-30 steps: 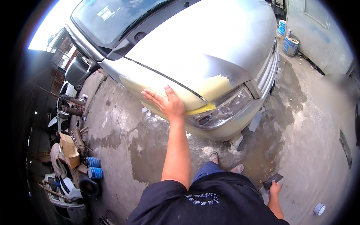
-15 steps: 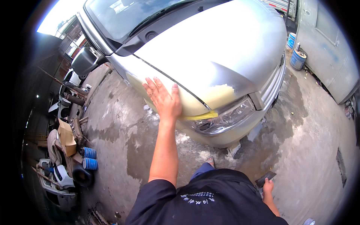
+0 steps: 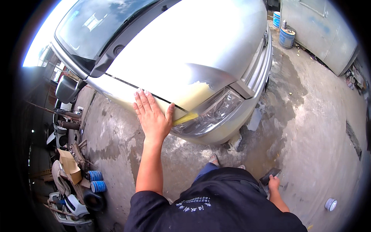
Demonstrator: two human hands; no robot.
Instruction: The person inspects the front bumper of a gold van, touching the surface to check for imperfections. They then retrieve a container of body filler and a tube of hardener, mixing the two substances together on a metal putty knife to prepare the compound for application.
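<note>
Head view, looking down on the front corner of a silver car [image 3: 162,50]. Spreading the left grip [image 3: 154,120] flat over the fender [image 3: 116,87], wide and holding nothing, with straight fingertips [image 3: 140,90] close to the hood seam [image 3: 123,81] and the thumb [image 3: 170,109] set apart toward the headlight [image 3: 216,110]. Hard to judge, from above, how much of the palm to count as touching. Holding a dark flat plate [image 3: 266,177] in the right grip [image 3: 273,183], narrow around its edge, low beside the dark shirt [image 3: 216,201] and well apart from the car. Just beyond the left thumb, a yellow strip [image 3: 186,118] along the inner edge of the headlight. Above that, a cream patch [image 3: 197,94] with a ragged border on the hood. Farther back along the car, a dark side mirror [image 3: 66,89]. Off to the left on the stained concrete floor [image 3: 116,131], a cardboard box [image 3: 70,166], two blue buckets [image 3: 98,186] and a black tyre [image 3: 94,200]. At upper right, another blue bucket [image 3: 286,37] near a pale metal panel [image 3: 320,34]; at lower right, a small can [image 3: 331,204].
</note>
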